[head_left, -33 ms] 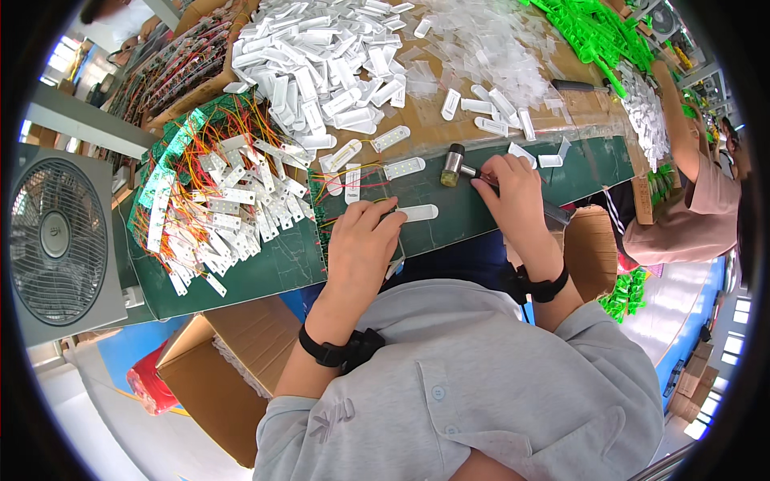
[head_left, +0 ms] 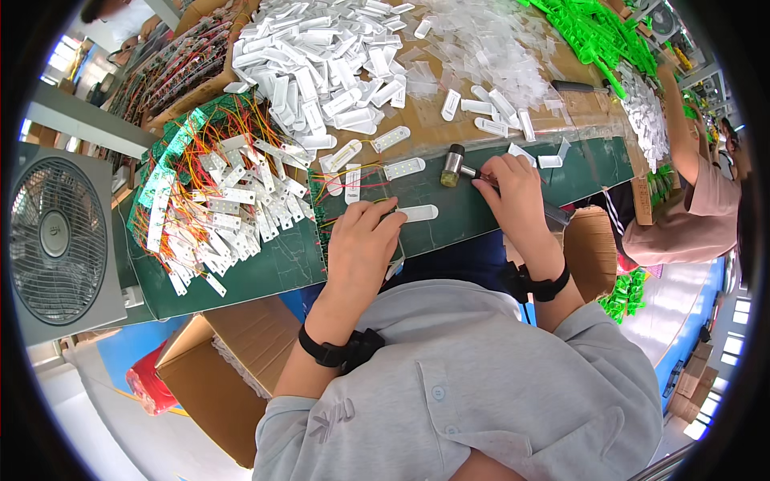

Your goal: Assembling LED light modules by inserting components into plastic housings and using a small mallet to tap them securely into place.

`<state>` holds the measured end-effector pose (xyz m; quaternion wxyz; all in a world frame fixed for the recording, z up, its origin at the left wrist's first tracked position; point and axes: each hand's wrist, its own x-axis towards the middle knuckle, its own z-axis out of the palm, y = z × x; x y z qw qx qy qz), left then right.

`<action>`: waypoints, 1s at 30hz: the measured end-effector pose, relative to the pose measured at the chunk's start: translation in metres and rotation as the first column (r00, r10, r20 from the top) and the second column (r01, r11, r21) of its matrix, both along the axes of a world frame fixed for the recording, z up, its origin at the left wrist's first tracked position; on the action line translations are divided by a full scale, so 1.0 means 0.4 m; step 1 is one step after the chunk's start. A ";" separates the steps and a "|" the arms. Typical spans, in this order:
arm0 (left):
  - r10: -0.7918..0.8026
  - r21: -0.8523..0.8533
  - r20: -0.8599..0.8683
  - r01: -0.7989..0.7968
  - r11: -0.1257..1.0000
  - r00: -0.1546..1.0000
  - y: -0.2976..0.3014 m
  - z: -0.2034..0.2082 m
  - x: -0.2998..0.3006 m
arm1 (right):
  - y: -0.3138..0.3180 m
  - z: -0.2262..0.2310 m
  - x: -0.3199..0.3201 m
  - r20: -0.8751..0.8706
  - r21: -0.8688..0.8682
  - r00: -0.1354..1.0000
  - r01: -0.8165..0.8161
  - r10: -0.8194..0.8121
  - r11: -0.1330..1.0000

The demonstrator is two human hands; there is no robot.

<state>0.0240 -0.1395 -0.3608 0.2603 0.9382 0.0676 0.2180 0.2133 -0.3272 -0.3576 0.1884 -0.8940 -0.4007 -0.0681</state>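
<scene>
On the near part of the green work surface (head_left: pixel 473 216), my left hand (head_left: pixel 361 240) is closed around the left end of a slim white plastic casing (head_left: pixel 419 212). Its fingers hide that end. My right hand (head_left: pixel 513 192) grips the handle of a small mallet (head_left: pixel 453 165), whose head has a dark face and a yellowish face. The mallet head rests just beyond the casing, apart from it. Above my left hand lie white casings with small light boards in them, one a lit-looking dotted piece (head_left: pixel 403 168), with red wires running left.
Wired white light boards (head_left: pixel 233 196) are heaped at the left, beside a fan (head_left: pixel 58 232). White casings (head_left: pixel 321 72) and clear plastic pieces (head_left: pixel 489 48) pile up at the back. Green parts (head_left: pixel 593 36) lie far right, near a co-worker's arm (head_left: pixel 682 120). An open carton (head_left: pixel 216 385) stands below.
</scene>
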 end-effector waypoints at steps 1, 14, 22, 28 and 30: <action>0.000 -0.001 0.002 0.000 1.000 1.000 0.001 -0.001 0.001 | -0.001 0.004 0.000 -0.043 0.056 0.997 -0.065 0.067 0.996; 0.016 -0.003 0.004 -0.016 1.000 1.000 -0.002 -0.001 -0.001 | -0.022 0.097 -0.139 -0.123 0.181 0.962 -0.220 0.244 0.959; 0.085 -0.100 -0.040 -0.089 0.991 0.996 -0.008 -0.016 -0.004 | -0.010 0.045 -0.164 -0.155 0.212 0.955 -0.219 0.254 0.952; 0.078 -0.098 -0.013 -0.079 0.992 0.997 -0.009 -0.004 -0.004 | 0.033 0.011 -0.174 -0.177 0.239 0.928 -0.282 0.328 0.929; 0.068 -0.108 -0.039 -0.072 0.992 0.997 -0.007 -0.002 -0.001 | 0.037 0.011 -0.164 -0.152 0.377 0.938 -0.236 0.311 0.896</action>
